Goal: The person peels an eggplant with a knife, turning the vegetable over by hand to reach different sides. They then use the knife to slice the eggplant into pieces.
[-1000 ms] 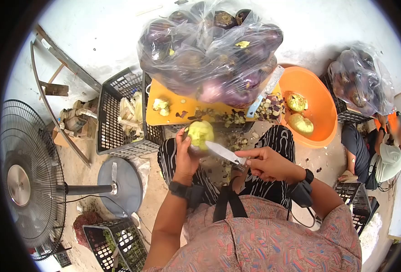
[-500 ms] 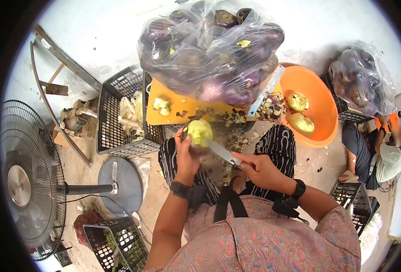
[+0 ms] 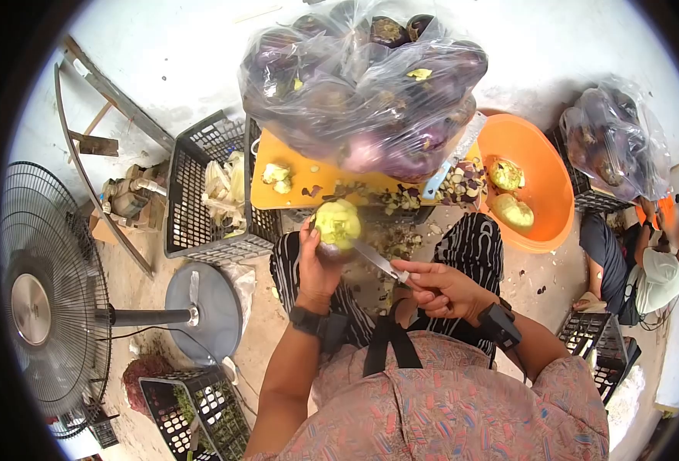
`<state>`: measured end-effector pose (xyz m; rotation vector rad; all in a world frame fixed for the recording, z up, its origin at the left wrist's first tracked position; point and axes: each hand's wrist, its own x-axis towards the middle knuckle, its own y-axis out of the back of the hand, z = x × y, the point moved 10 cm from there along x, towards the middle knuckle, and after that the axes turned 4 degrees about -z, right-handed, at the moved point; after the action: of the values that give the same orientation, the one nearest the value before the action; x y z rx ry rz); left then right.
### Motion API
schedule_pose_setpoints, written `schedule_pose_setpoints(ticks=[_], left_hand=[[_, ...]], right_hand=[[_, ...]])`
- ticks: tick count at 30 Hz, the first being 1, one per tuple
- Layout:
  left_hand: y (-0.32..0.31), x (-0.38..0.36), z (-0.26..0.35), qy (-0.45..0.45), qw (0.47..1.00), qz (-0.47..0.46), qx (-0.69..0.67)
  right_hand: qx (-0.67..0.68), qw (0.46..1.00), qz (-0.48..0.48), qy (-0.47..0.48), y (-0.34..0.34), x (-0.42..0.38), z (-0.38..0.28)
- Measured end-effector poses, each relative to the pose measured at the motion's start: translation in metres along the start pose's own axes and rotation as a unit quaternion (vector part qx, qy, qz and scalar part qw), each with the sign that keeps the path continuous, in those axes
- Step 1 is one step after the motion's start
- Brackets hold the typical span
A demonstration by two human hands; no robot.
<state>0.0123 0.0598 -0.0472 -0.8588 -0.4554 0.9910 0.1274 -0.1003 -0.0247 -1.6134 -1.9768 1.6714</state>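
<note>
A partly peeled eggplant (image 3: 338, 223) is gripped in my left hand (image 3: 318, 265), its top pale yellow-green and its lower side still dark. My right hand (image 3: 443, 290) is closed round the handle of a knife (image 3: 376, 258), whose blade points at the eggplant's lower right side. Both are held over my lap, just in front of an orange cutting board (image 3: 272, 198). Peel scraps (image 3: 401, 198) lie along the board's near edge, with pale eggplant pieces (image 3: 277, 177) at its left. A large clear bag of eggplants (image 3: 370, 100) covers most of the board.
An orange basin (image 3: 543, 184) holding peeled eggplants stands right of the board. Black crates (image 3: 201, 246) sit at the left, beside a standing fan (image 3: 32, 303). At the far right are another bag of eggplants (image 3: 608, 138) and a seated person (image 3: 658, 276).
My right hand has turned over at the wrist, its fingers now showing more, with the knife still beside the eggplant. My left hand keeps its hold on the eggplant.
</note>
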Motion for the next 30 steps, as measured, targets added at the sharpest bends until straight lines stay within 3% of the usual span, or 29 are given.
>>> schedule_pose_setpoints(ticks=[2, 4, 7, 13, 17, 19, 24, 30], left_hand=[[0.005, 0.000, -0.002, 0.000, 1.000, 0.010, 0.018], [0.008, 0.000, -0.004, 0.002, 0.999, 0.019, 0.035], [0.011, 0.002, -0.003, -0.019, 0.996, 0.031, 0.078], [0.016, 0.002, -0.011, 0.019, 0.996, 0.055, 0.069], [0.017, 0.003, -0.016, 0.027, 0.994, 0.054, 0.096], [0.014, 0.004, -0.015, 0.023, 0.994, 0.045, 0.102], [0.000, 0.005, -0.008, -0.003, 0.996, -0.003, 0.095], [0.005, 0.003, -0.012, 0.015, 0.999, 0.010, 0.043]], right_hand=[[-0.043, 0.999, 0.018, 0.011, 0.000, 0.000, -0.002], [-0.358, 0.922, 0.117, 0.092, 0.000, -0.008, -0.030], [-0.380, 0.904, 0.111, 0.161, -0.001, -0.006, -0.038], [-0.482, 0.857, 0.108, 0.149, -0.002, -0.016, -0.059], [-0.450, 0.880, 0.127, 0.082, -0.005, -0.026, -0.062], [-0.331, 0.935, 0.118, 0.039, -0.001, -0.024, -0.050], [-0.307, 0.942, 0.120, 0.059, 0.004, -0.013, -0.037], [-0.257, 0.953, 0.140, 0.076, -0.001, -0.007, -0.025]])
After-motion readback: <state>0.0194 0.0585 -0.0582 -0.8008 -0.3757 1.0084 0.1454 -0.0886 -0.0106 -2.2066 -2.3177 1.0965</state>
